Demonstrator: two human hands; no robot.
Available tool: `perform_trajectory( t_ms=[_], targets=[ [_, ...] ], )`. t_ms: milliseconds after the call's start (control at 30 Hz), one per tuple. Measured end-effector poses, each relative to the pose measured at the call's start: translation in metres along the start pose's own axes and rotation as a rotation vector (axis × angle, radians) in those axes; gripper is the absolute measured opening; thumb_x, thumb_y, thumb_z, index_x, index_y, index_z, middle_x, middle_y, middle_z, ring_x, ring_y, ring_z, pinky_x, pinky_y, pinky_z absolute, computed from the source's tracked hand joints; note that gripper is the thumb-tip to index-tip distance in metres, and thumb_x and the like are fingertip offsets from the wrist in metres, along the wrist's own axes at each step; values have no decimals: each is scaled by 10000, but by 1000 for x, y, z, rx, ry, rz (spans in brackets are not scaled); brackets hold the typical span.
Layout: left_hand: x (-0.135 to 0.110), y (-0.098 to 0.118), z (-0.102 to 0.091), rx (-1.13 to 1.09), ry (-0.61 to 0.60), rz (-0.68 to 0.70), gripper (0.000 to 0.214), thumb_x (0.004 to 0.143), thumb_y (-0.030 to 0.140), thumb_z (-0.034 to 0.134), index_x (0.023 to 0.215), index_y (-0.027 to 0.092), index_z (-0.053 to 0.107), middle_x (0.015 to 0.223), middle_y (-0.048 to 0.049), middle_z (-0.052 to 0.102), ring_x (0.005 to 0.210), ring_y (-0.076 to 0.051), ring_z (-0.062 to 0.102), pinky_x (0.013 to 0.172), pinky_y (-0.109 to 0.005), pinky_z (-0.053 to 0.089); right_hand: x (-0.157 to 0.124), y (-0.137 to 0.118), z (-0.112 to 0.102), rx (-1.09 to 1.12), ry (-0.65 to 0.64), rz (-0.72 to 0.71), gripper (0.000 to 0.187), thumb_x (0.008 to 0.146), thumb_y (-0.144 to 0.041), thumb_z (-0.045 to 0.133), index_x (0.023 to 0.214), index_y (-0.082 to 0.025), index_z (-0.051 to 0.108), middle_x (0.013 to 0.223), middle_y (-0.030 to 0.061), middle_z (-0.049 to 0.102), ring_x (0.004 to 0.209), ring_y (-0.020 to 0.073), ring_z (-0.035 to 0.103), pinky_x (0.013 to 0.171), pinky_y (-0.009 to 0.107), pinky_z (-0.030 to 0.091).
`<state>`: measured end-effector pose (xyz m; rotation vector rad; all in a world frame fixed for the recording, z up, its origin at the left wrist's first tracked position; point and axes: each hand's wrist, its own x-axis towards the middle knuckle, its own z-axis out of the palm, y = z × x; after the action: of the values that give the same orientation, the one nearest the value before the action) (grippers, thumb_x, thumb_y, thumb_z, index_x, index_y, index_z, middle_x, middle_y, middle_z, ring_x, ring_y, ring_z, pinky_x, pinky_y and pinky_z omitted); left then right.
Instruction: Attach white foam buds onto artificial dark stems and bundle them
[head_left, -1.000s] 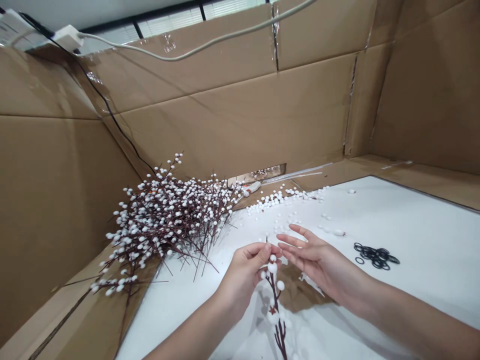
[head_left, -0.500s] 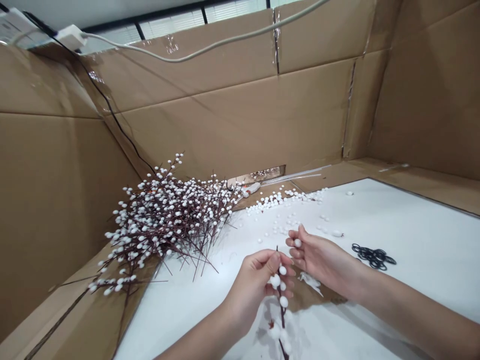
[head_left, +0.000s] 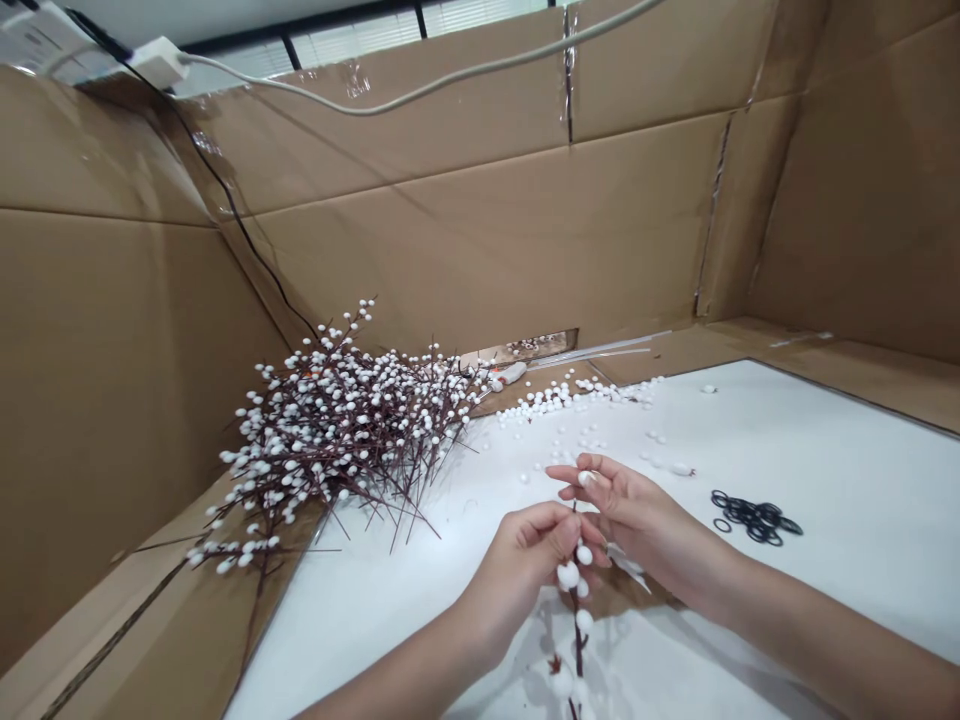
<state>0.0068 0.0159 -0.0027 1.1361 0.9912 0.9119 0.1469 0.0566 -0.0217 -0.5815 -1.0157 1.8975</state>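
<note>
My left hand [head_left: 536,560] pinches a dark brown artificial berry stem [head_left: 578,640] near its upper tip. White berries sit along the stem, and a small reddish-brown star-shaped piece shows low on it. Close above the tip, my right hand [head_left: 622,510] holds a single white berry [head_left: 586,479] between thumb and fingers. The fingers of both hands nearly meet at the tip; whether they touch is hard to make out. Beneath the right hand lies a crumpled white scrap [head_left: 628,568], partly hidden by it.
A big heap of white-berried stems [head_left: 352,430] lies at the left. Loose white berries [head_left: 555,397] are scattered along the back of the white board [head_left: 390,620]. Black rings [head_left: 756,517] lie at the right. A white-handled tool [head_left: 511,374] rests behind, and cardboard walls [head_left: 450,240] enclose the space.
My right hand has moved left to above the stem's tip, its thumb now closed over the berry. My left hand and the stem sit slightly farther right in view, which has itself shifted a little.
</note>
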Motion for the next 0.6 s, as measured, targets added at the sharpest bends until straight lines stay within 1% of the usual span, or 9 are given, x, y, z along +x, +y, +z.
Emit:
perform_trajectory(
  t_ms=[100,167,300,400,467,600],
  targets=[
    [-2,1,1,75,14,77,307,776,435,517,711,142,583,694,-30,599,606,-114,499,600,-230,383,3,7,-2,-15,-53,-81,324,695,-394,669,843,-216,442,1035,28,623,435,51,532,471,231,463],
    [-3,2,2,122,12,113,303,797,422,487,700,147,573,693,-30,605,621,-118,492,621,-231,375,5,10,-4,-24,-62,-118,378,643,-408,707,824,-213,440,978,20,647,404,51,533,459,223,462],
    [-5,1,3,198,-22,141,320,804,433,469,693,154,582,684,-25,600,617,-121,477,616,-225,365,6,10,-5,-24,-38,-144,436,565,-426,750,777,-205,439,935,33,677,361,53,527,360,181,406],
    [-6,0,3,220,-36,157,328,802,442,469,689,159,591,672,-16,586,613,-120,479,613,-218,362,5,8,-2,-22,-55,-155,456,511,-450,767,726,-195,455,874,15,691,335,71,533,330,192,409],
    [-6,0,3,228,-38,172,334,803,441,468,688,157,602,656,-12,576,611,-118,474,606,-212,356,4,8,0,-19,-71,-158,441,504,-436,774,702,-191,465,821,-1,695,330,84,541,315,194,409],
    [-6,1,4,251,-37,187,345,811,429,463,716,145,634,643,-14,572,617,-117,468,598,-208,345,4,9,1,-17,-83,-151,381,535,-361,780,688,-183,480,766,-10,698,330,83,547,303,175,405]
  ],
)
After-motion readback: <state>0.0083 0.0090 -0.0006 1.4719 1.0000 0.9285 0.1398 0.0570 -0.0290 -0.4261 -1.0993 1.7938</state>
